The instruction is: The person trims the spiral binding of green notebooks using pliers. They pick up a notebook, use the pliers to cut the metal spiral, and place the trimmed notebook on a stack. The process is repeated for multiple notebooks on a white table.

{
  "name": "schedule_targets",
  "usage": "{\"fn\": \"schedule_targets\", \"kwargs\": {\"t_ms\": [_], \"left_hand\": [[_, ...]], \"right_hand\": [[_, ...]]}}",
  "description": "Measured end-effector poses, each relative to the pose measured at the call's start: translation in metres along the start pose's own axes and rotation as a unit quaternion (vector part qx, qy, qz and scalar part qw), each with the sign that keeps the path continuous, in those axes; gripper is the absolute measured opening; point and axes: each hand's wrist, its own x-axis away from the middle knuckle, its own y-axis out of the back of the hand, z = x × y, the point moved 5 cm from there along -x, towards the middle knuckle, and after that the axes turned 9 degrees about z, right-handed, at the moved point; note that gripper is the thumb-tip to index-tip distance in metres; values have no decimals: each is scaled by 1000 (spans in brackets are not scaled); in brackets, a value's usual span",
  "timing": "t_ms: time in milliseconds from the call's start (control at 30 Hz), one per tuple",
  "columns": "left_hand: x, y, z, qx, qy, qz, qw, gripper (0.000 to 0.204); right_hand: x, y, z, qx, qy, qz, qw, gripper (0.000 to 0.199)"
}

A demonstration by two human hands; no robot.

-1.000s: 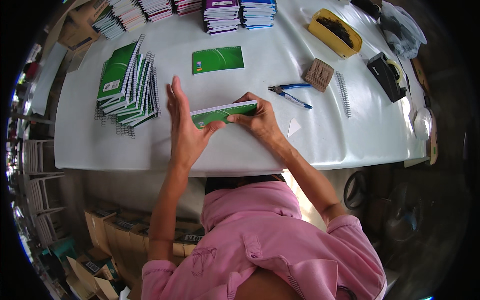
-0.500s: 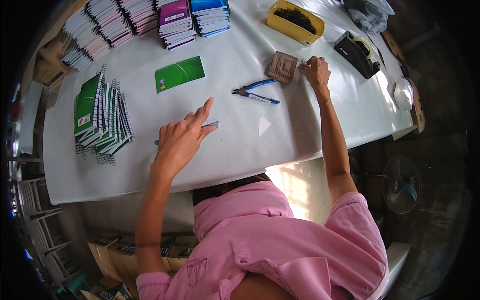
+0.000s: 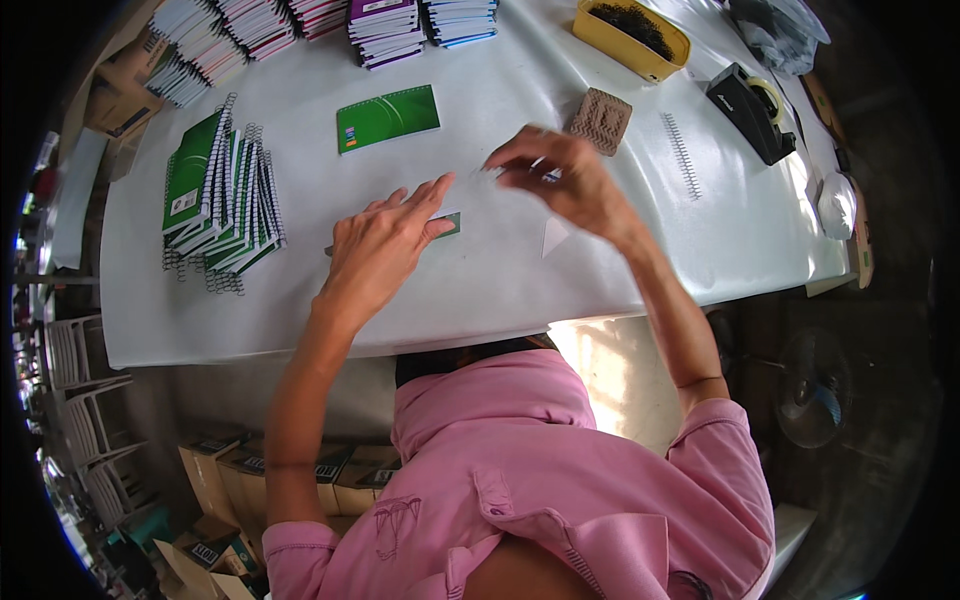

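Observation:
My left hand (image 3: 380, 240) lies over the table with its fingers stretched out, above a thin flat strip (image 3: 450, 224) that looks grey and green. The hand hides most of that strip. My right hand (image 3: 565, 180) hovers to the right of it, blurred, with thumb and fingertips drawn together. A faint greyish bit shows at those fingertips, too small to make out. Behind this hand, blue-handled cutting pliers (image 3: 552, 175) are mostly covered. A green notebook (image 3: 390, 118) lies flat beyond my left hand. One wire spiral (image 3: 681, 157) rests alone on the right side of the table.
Green notebooks with wire spirals (image 3: 195, 175) are piled at left. Stacked notebooks (image 3: 385, 35) line the back. A yellow tub (image 3: 650, 62) of dark wire pieces, a brown woven block (image 3: 602, 120), a black tape dispenser (image 3: 750, 115) and a white paper scrap (image 3: 554, 236) are also there.
My right hand has moved left from beside the wire spiral to over the pliers, leaving the spiral on the table. The view has shifted a little; my left hand stays over the strip.

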Motion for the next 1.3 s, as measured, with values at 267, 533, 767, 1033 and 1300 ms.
{"fn": "schedule_targets", "kwargs": {"t_ms": [267, 533, 767, 1033, 1300], "left_hand": [[3, 0, 3, -15, -8, 25, 1000, 49], [4, 1, 6, -9, 4, 37, 999, 50], [1, 10, -1, 45, 32, 56, 997, 52], [3, -9, 11, 45, 45, 94, 994, 40], [0, -7, -11, 12, -45, 148, 988, 52]], "right_hand": [[-8, -37, -15, -137, -20, 102, 985, 16], [-12, -42, -11, -66, -102, 286, 950, 11], [-9, -38, 7, 30, 34, 137, 990, 17], [-6, -54, 10, 148, -16, 218, 964, 13], [15, 90, -111, 411, -115, -43, 903, 53]]}}
